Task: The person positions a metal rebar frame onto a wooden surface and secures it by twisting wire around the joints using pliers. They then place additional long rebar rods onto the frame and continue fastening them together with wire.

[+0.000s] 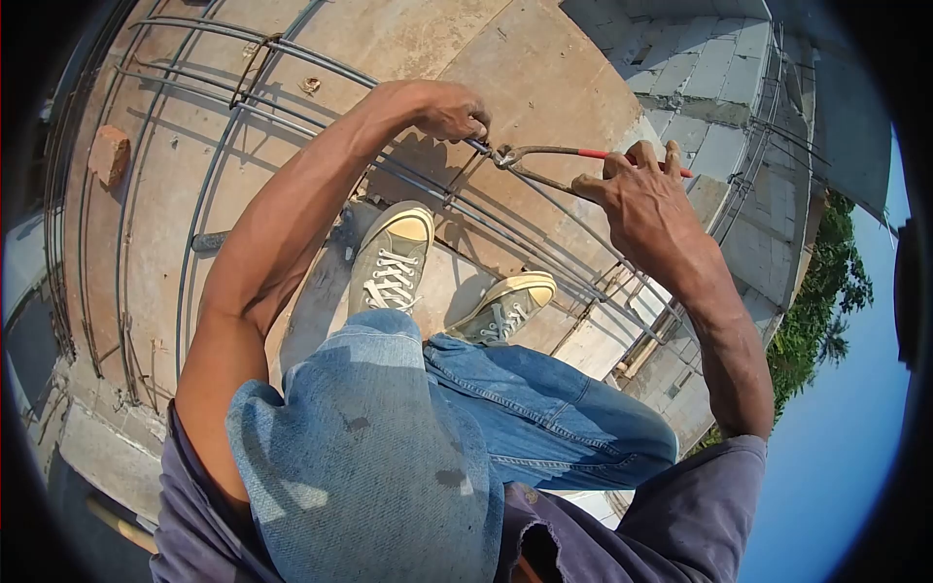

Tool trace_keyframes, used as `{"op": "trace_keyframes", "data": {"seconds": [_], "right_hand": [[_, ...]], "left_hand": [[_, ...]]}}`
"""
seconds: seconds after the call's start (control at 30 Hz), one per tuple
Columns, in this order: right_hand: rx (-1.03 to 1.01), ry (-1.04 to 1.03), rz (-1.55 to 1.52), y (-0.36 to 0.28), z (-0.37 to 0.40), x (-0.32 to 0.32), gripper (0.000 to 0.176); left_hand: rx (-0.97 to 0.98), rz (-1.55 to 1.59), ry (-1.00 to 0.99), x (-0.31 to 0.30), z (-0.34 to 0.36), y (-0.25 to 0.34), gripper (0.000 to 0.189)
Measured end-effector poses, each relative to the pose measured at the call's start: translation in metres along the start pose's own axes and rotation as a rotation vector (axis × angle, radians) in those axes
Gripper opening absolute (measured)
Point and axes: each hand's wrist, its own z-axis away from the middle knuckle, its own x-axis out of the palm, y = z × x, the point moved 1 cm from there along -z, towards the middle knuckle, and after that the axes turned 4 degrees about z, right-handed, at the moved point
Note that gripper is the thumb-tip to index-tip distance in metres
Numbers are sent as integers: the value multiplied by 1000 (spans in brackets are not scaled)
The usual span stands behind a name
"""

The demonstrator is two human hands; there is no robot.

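Observation:
In the head view, a pair of pincers with red on one handle lies across the upper middle. My right hand is wrapped round its handles, the fingers over the red one and the thumb side at the bare one. The pincers' jaws meet a joint of steel rebar. Just left of the jaws, my left hand is closed at the rebar, its fingers curled round the bar near the joint. Whether it also holds wire is too small to tell.
Long rebars with stirrups run over brown boards. A broken brick sits at the left. Below the bars are my two shoes. Grey block walls stand at the right, beside rebar and green leaves.

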Motion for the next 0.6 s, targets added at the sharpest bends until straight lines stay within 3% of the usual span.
{"op": "trace_keyframes", "data": {"seconds": [0.1, 0.27, 0.33, 0.43, 0.47, 0.5, 0.6], "right_hand": [[-22, 32, 2, -4, -5, -4, 34], [-19, -41, 62, -20, -9, -24, 28], [-83, -90, 223, -31, -12, -33, 23], [-80, -73, 74, -31, -17, -28, 19], [-91, 54, 40, -28, -14, -18, 18], [-89, 52, 42, -26, -12, -15, 18], [54, 34, 1, -20, -10, -9, 20]], "left_hand": [[-44, -11, 4, 2, -4, -5, 35], [44, -50, -22, 3, -5, -4, 33], [36, -10, -19, 3, -4, -3, 34], [23, 35, -13, 6, -4, -4, 36], [17, 42, -2, 6, -6, -5, 38], [21, 43, -2, 5, -6, -4, 38], [3, 25, 6, 11, -8, -10, 39]]}}
